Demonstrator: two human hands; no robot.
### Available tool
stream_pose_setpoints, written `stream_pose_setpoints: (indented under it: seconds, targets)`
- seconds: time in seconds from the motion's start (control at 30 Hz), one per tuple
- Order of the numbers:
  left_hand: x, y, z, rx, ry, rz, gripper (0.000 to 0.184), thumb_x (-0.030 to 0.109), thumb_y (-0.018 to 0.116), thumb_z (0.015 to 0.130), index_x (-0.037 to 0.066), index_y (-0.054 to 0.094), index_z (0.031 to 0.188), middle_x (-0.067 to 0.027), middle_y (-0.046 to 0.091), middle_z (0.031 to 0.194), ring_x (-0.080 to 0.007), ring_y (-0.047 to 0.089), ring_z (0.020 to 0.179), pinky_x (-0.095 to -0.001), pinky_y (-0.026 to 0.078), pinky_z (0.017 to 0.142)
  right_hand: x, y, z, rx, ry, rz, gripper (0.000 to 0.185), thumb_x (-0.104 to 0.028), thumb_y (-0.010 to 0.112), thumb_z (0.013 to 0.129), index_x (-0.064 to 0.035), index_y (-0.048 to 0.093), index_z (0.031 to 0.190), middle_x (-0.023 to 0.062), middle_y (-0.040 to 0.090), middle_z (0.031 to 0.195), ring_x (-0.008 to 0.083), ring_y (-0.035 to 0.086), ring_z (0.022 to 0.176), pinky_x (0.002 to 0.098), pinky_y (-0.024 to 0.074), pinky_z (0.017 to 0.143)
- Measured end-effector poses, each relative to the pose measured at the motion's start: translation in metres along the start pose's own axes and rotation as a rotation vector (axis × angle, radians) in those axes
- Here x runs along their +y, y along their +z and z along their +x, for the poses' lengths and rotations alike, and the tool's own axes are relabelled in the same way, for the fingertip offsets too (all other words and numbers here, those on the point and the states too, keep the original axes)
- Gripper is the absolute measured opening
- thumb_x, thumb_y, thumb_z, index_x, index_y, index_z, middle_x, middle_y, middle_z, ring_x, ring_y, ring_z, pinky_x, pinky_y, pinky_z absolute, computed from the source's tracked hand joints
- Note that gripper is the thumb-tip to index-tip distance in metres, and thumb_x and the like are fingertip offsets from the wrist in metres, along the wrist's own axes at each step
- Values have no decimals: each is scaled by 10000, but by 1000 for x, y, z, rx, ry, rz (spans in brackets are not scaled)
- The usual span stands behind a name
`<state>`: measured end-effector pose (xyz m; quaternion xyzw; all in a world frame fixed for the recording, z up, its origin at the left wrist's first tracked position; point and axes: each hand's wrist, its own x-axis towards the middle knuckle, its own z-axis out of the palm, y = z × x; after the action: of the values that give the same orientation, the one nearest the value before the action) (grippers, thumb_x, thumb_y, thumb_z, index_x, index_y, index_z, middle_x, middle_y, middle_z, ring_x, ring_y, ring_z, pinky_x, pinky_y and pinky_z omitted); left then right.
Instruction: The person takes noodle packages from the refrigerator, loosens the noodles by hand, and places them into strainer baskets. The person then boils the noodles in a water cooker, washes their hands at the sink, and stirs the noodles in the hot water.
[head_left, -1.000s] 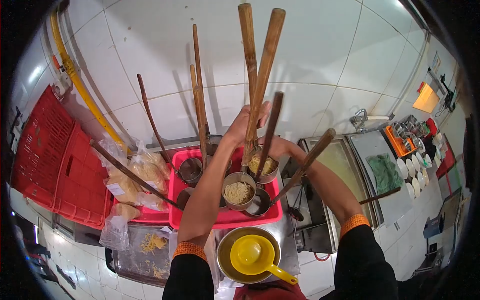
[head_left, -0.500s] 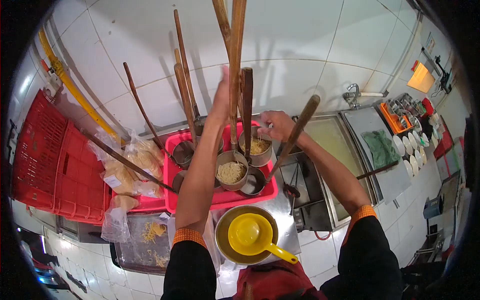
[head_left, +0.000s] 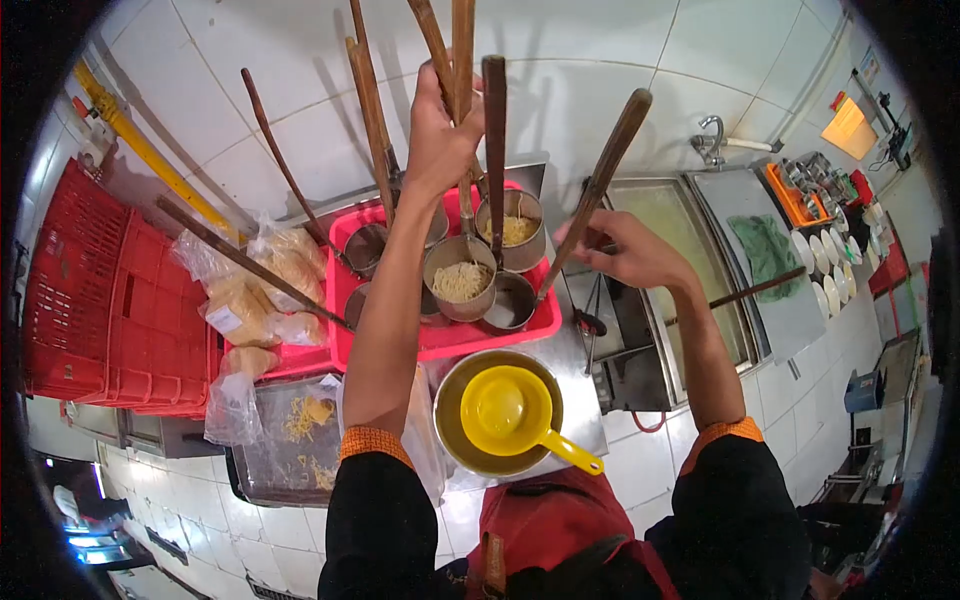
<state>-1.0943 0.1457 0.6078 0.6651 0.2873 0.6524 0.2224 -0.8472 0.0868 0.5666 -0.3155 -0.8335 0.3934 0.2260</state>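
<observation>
My left hand [head_left: 445,130] is raised high, its fingers closed around a wooden handle [head_left: 435,45] among the upright handles. One noodle strainer [head_left: 458,308] below holds pale noodles [head_left: 461,282]; a second strainer [head_left: 522,258] behind it holds yellower noodles [head_left: 517,230]. Which strainer the gripped handle belongs to is hard to tell. My right hand [head_left: 635,252] is beside a thick dark handle [head_left: 612,150], fingers loosely bent with a gap by the thumb. That handle partly hides its fingertips. A strainer without noodles [head_left: 510,302] sits at that handle's lower end.
A pink tray [head_left: 440,352] holds the strainers. In front, a yellow dipper [head_left: 505,408] rests in a metal bowl [head_left: 447,440]. Bagged noodles [head_left: 240,310] and red crates [head_left: 110,300] stand left. A vat of cloudy liquid [head_left: 650,205], a faucet [head_left: 710,140] and bowls [head_left: 828,260] are right.
My right hand has drawn back to the right from the rear noodle strainer. My left hand has shifted up along the handles and closed there. The camera view has tilted slightly.
</observation>
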Motion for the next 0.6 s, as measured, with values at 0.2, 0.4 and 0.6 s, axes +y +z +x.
stream_pose_setpoints:
  seconds: [0.2, 0.4, 0.6]
  targets:
    - [-14, -9, 11, 270, -79, 209, 205, 147, 454, 912, -8, 588, 894, 21, 495, 630, -78, 456, 546, -229, 382, 505, 7, 25, -59, 254, 256, 188, 125, -101, 604, 839, 11, 583, 891, -9, 556, 738, 53, 487, 682, 220, 417, 608]
    - [45, -10, 15, 444, 43, 313, 365, 287, 498, 930, -37, 610, 807, 39, 441, 564, -71, 361, 513, -272, 303, 460, 105, 54, -120, 313, 356, -550, 161, -143, 566, 832, -56, 619, 956, 132, 635, 820, 288, 614, 751, 400, 474, 670]
    - [105, -25, 14, 523, 57, 499, 437, 316, 514, 911, -36, 493, 654, -29, 432, 528, -114, 387, 541, -315, 354, 507, 245, 104, -116, -133, 549, -727, 197, -130, 546, 794, -98, 645, 961, 178, 624, 954, 357, 597, 899, 450, 479, 766]
